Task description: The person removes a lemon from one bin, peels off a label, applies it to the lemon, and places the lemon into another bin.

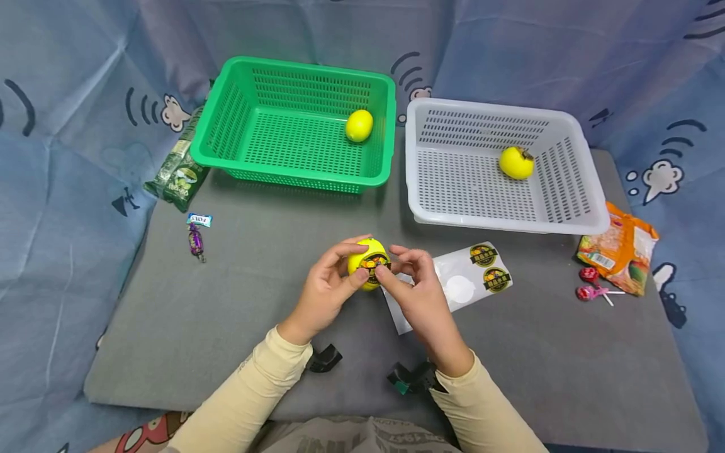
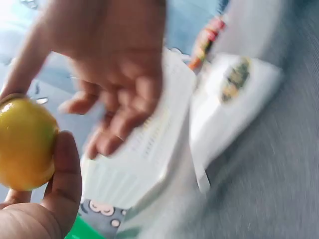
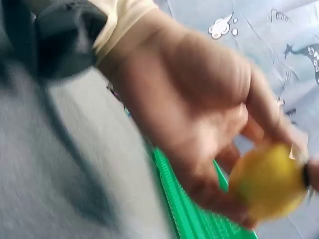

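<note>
My left hand [image 1: 324, 290] grips the lemon [image 1: 368, 269] with curled fingers, above the grey mat [image 1: 226, 314]; my right hand [image 1: 419, 299] pinches the round sticker [image 1: 374, 262] on the lemon's face with thumb and forefinger. Just right of the hands lies the sticker sheet [image 1: 464, 283]. Behind stand the green basket [image 1: 294, 119] and white basket [image 1: 498, 167], each holding one yellow fruit.

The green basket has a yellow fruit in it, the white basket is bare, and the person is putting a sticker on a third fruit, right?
Not quite: the white basket is not bare. The head view shows a yellow fruit in it. The rest holds: the green basket has its own fruit, and the left hand holds a third fruit while the right hand presses a sticker on.
</note>
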`<action>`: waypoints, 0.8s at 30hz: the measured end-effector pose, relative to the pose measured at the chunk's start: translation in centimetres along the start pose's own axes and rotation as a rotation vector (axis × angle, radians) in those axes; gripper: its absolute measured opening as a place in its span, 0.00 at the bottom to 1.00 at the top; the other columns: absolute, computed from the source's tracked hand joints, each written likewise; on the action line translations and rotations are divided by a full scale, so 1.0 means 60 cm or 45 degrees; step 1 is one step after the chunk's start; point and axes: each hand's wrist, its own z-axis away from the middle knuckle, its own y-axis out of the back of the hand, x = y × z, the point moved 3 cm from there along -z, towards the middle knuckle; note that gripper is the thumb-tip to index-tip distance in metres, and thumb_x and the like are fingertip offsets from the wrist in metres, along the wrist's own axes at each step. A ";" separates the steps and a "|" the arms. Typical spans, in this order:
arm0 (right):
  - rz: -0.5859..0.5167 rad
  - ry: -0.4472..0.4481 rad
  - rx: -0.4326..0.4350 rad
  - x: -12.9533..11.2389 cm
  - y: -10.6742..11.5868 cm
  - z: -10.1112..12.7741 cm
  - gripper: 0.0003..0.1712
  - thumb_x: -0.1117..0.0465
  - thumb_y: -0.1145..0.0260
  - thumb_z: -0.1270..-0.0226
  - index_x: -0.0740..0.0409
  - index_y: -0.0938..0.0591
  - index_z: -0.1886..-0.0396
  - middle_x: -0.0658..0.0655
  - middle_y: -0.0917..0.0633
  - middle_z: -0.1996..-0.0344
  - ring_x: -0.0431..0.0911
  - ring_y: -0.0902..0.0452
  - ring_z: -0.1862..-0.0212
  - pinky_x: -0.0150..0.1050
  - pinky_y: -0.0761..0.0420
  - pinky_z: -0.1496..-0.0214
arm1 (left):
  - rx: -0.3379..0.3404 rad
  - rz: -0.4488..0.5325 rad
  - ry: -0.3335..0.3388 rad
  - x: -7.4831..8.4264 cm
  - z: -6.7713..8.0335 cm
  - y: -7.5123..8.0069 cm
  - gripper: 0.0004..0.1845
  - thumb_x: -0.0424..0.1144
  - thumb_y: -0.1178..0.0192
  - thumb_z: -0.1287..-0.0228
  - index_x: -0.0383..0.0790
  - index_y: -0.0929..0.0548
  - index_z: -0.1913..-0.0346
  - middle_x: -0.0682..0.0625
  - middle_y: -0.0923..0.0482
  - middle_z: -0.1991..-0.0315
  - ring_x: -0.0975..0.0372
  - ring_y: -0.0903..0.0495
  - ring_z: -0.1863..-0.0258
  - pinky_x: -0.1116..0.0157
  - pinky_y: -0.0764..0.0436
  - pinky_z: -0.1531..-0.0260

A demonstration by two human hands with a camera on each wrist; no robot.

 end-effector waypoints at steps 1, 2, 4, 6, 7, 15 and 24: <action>-0.032 -0.007 -0.013 0.002 0.001 0.000 0.20 0.64 0.30 0.26 0.63 0.33 0.47 0.61 0.28 0.28 0.49 0.28 0.38 0.34 0.22 0.44 | -0.001 0.025 0.005 0.001 0.000 -0.001 0.19 0.45 0.31 0.26 0.41 0.18 0.38 0.33 0.32 0.27 0.51 0.25 0.31 0.63 0.20 0.40; -0.077 -0.020 -0.032 0.004 0.002 -0.001 0.22 0.64 0.31 0.26 0.60 0.35 0.46 0.61 0.29 0.28 0.48 0.27 0.38 0.34 0.22 0.44 | -0.002 0.053 0.014 0.003 0.001 -0.002 0.18 0.45 0.31 0.26 0.47 0.18 0.38 0.33 0.31 0.27 0.51 0.25 0.31 0.63 0.19 0.41; -0.171 -0.052 -0.084 0.007 0.006 -0.001 0.23 0.65 0.32 0.25 0.58 0.38 0.45 0.61 0.30 0.28 0.46 0.25 0.39 0.34 0.23 0.42 | -0.009 0.109 0.043 0.005 0.002 -0.003 0.18 0.43 0.31 0.26 0.54 0.18 0.37 0.33 0.31 0.27 0.51 0.24 0.33 0.63 0.19 0.42; -0.226 -0.080 -0.137 0.010 0.010 -0.003 0.21 0.66 0.33 0.24 0.59 0.37 0.44 0.61 0.30 0.28 0.46 0.24 0.39 0.35 0.24 0.40 | -0.015 0.152 0.076 0.005 0.004 -0.002 0.19 0.39 0.32 0.25 0.53 0.20 0.36 0.34 0.30 0.27 0.51 0.23 0.34 0.63 0.19 0.42; -0.224 -0.085 -0.155 0.010 0.012 -0.003 0.21 0.67 0.33 0.24 0.60 0.35 0.43 0.61 0.30 0.28 0.47 0.25 0.38 0.36 0.24 0.39 | -0.011 0.172 0.098 0.005 0.005 -0.002 0.20 0.37 0.32 0.25 0.53 0.20 0.35 0.34 0.29 0.28 0.52 0.22 0.34 0.62 0.19 0.42; 0.328 0.218 -0.064 -0.010 0.032 -0.009 0.26 0.66 0.27 0.28 0.64 0.27 0.36 0.57 0.31 0.25 0.55 0.34 0.28 0.56 0.28 0.32 | 0.119 0.377 0.293 0.006 0.019 0.003 0.24 0.24 0.46 0.24 0.47 0.26 0.31 0.32 0.38 0.22 0.54 0.24 0.33 0.60 0.19 0.46; 0.659 1.017 -0.220 -0.043 0.000 0.009 0.25 0.44 0.51 0.12 0.54 0.14 0.42 0.62 0.33 0.23 0.63 0.44 0.24 0.63 0.40 0.30 | 0.120 0.398 0.361 0.001 0.014 -0.004 0.45 0.47 0.27 0.33 0.36 0.39 0.21 0.43 0.27 0.31 0.57 0.17 0.44 0.61 0.15 0.50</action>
